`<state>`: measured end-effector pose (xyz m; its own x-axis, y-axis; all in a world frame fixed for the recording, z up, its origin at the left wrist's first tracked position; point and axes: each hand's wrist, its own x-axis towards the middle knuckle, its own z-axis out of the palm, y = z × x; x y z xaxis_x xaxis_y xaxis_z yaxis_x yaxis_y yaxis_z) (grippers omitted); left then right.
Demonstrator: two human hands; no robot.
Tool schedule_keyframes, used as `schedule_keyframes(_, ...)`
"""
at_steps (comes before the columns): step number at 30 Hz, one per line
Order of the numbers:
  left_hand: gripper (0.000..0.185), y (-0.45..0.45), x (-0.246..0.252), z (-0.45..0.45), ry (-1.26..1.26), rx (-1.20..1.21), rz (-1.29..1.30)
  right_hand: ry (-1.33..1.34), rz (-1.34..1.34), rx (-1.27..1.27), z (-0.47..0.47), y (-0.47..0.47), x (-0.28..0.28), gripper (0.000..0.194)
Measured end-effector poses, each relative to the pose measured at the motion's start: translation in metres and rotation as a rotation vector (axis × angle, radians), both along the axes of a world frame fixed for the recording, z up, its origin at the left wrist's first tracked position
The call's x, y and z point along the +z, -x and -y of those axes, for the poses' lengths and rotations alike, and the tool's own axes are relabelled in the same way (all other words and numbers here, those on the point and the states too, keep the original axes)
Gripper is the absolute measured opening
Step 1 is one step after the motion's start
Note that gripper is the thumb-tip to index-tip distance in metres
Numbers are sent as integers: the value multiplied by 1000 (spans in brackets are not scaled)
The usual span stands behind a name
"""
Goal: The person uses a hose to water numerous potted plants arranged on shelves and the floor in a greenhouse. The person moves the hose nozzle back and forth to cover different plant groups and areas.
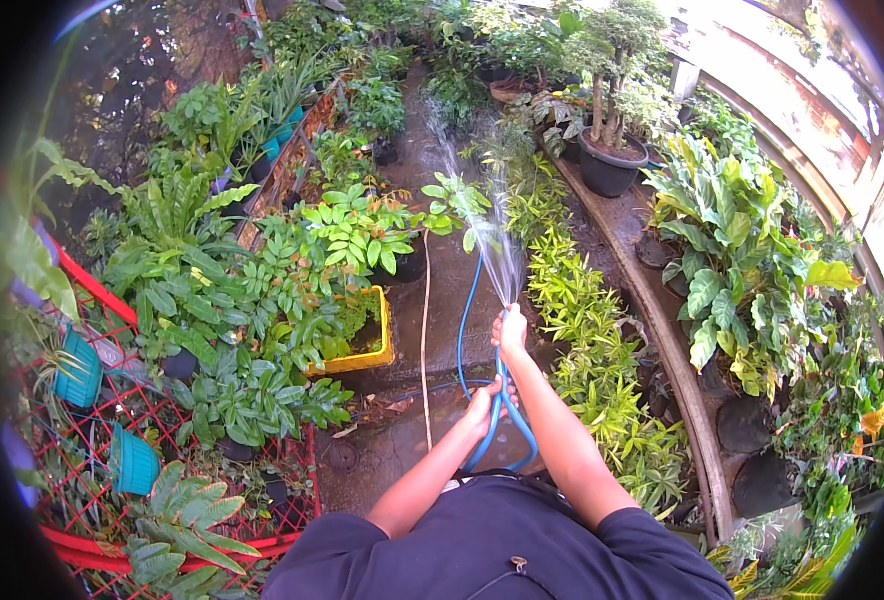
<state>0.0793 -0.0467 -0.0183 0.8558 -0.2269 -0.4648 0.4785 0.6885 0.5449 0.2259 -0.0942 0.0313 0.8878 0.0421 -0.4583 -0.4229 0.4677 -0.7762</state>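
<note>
My right hand (510,330) is closed around the end of a blue garden hose (466,322), and a fanned spray of water (498,255) shoots forward from it over the wet path. Lower and slightly to the left, my left hand (490,401) grips the same hose where it loops near my waist. The spray passes beside a leafy green branch (457,199) on its left. Right of the water stands a row of low yellow-green plants (584,300).
A yellow planter (389,330) stands left of the path, near a thin pale hose (425,337). Red wire fencing (104,300) with teal pots (134,461) is at the left. A curved concrete curb (659,330) and a black potted tree (610,169) stand to the right.
</note>
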Motion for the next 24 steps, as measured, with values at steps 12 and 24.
schedule_keyframes(12,29,0,-10,-2,49,-2,-1,40,9,-87,-1,5,1,32)
schedule_keyframes(24,31,1,-20,0,46,-53,-15,120,-82,-189,12,5,-11,39)
